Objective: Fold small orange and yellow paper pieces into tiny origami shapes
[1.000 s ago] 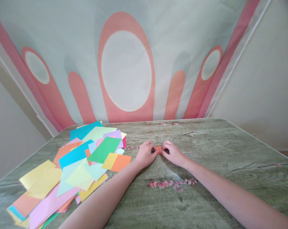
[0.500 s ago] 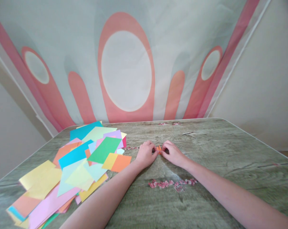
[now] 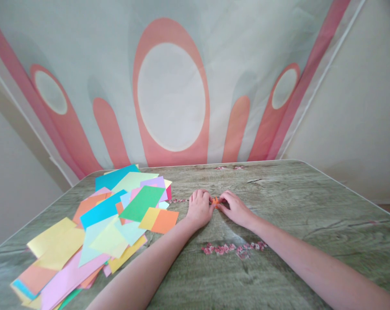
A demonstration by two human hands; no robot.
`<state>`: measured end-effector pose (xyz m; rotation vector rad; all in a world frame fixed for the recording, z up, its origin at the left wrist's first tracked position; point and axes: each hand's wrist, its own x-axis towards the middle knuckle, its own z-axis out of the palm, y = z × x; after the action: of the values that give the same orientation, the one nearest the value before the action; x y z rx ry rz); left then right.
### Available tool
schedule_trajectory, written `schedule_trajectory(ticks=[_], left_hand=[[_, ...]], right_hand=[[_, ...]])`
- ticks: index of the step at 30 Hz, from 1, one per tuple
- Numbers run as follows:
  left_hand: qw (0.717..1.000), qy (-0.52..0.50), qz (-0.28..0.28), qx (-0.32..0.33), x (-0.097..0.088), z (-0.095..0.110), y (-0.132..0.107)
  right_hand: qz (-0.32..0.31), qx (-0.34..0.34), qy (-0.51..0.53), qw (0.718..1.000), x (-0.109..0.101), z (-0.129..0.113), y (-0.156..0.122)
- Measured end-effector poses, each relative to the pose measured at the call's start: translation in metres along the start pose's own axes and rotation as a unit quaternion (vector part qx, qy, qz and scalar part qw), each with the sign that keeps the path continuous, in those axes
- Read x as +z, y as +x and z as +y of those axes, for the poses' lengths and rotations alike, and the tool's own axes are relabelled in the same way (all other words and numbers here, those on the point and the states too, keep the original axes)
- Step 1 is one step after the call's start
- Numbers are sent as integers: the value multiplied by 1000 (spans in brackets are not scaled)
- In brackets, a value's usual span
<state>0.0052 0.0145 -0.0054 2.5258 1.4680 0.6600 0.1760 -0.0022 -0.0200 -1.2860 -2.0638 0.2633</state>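
Wood-grain table [image 3: 298, 198], hands [image 3: 200, 209] pinching a small orange piece [image 3: 215, 201] from both sides, pointed outline, finer shape unclear

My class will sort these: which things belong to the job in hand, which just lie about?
Job in hand:
small orange piece, apparently paper
left hand and right hand, fingertips on it

Seemingly just lying about:
heap of coloured paper sheets
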Motion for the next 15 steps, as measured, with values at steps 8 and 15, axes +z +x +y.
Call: schedule_trajectory(ticks=[8,15], left_hand=[[1000,6,14,-22,6,1,-4],[999,-51,-11,-15,-59,-3,12]], right_hand=[[-119,-92,-186,971,-14,-18,-14],[-175,-69,-293,937,-18,-36,-6]])
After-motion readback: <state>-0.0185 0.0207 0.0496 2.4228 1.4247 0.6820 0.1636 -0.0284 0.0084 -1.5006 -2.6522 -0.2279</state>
